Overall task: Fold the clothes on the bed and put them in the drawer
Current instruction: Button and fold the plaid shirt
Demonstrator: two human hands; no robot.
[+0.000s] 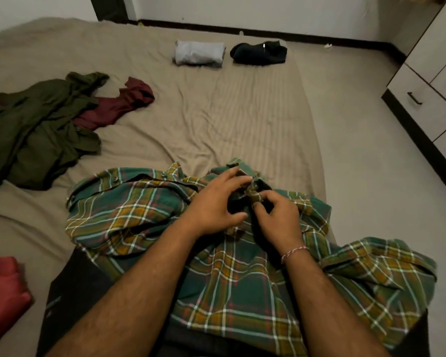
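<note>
— Item one, the hands?

— Left hand [216, 202]: forearm reaching in from the near edge of the bed [216, 112], palm down, fingers spread and loosely bent, tips resting on the collar area of the plaid shirt [232, 274]. Whether it actually grips cloth, I cannot tell. Right hand [276, 215]: just beside the left, almost touching it, thumb and fingers curled and pinching a small fold of the shirt at the collar. A red-and-white thread bracelet [294, 253] sits on that wrist.

— Item two, the shirt itself?

— Green, yellow and white plaid, rumpled, unfolded, lying at the near edge of the bed under both hands; one sleeve trails toward the bed's right edge.

— Other garments?

— Olive garment [34, 130] heaped at the left edge, a maroon garment [116, 106] touching it on the right. Grey folded garment [198, 53] and dark folded garment [259, 52] side by side near the far edge, apart from each other. Red cloth [3, 295] at the near left corner.

— Furniture?

— Drawer unit [422, 99] with a dark handle, off the bed's right edge.
</note>
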